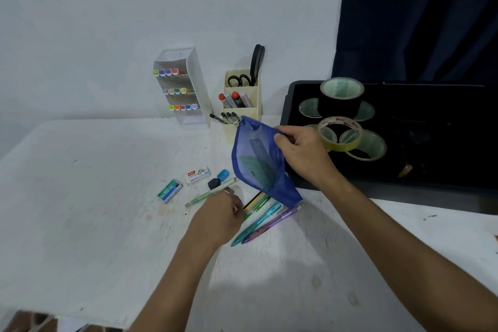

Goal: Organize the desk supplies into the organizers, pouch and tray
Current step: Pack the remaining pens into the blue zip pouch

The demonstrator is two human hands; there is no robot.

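My right hand (303,153) grips the top edge of a blue mesh pouch (256,162) and holds it upright on the white desk; rulers show through the mesh. My left hand (219,217) is low on the desk with its fingers closed around a green pen (204,195) beside a bunch of pens (260,219) lying under the pouch. Two staple boxes (169,191) (197,175) and two small erasers (218,179) lie to the left.
A white tiered organizer (186,89) with highlighters and a cream organizer (242,105) with scissors, markers and pens stand at the wall. A black tray (404,143) with several tape rolls (341,105) sits on the right. A dark curtain hangs behind it.
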